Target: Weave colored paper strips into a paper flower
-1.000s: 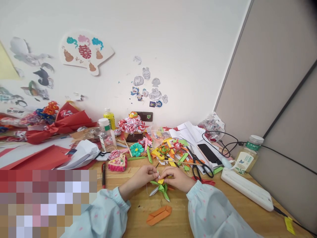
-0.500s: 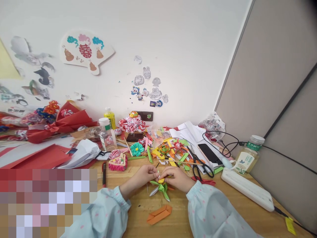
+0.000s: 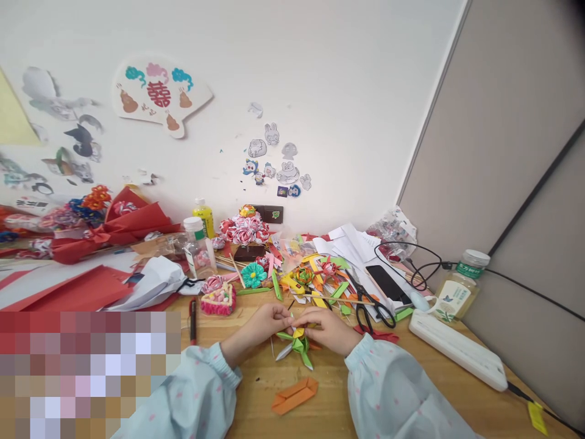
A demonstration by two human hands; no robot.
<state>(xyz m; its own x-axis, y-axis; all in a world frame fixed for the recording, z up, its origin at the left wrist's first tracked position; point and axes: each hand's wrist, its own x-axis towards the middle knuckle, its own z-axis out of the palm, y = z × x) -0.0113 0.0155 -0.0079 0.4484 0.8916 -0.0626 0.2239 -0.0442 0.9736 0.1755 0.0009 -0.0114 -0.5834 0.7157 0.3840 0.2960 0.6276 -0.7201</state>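
Just above the wooden table, my left hand (image 3: 269, 323) and my right hand (image 3: 326, 329) meet with their fingertips almost together. Both are closed in a pinch on a folded paper flower (image 3: 300, 345), whose green and yellow parts and pale pointed tip stick out below the fingers. My fingers hide its upper part. Nearer to me, a folded orange paper piece (image 3: 295, 395) lies flat on the table between my sleeves.
Black scissors (image 3: 372, 305) and a phone (image 3: 387, 284) lie right of a pile of coloured paper strips. A white power strip (image 3: 457, 347) and a bottle (image 3: 460, 286) stand further right. A red-and-black pen (image 3: 192, 322) and a pink crocheted piece (image 3: 218, 301) are at left.
Both hands stay at the same spot with the paper flower. Only the fingers of my right hand have shifted slightly over it.
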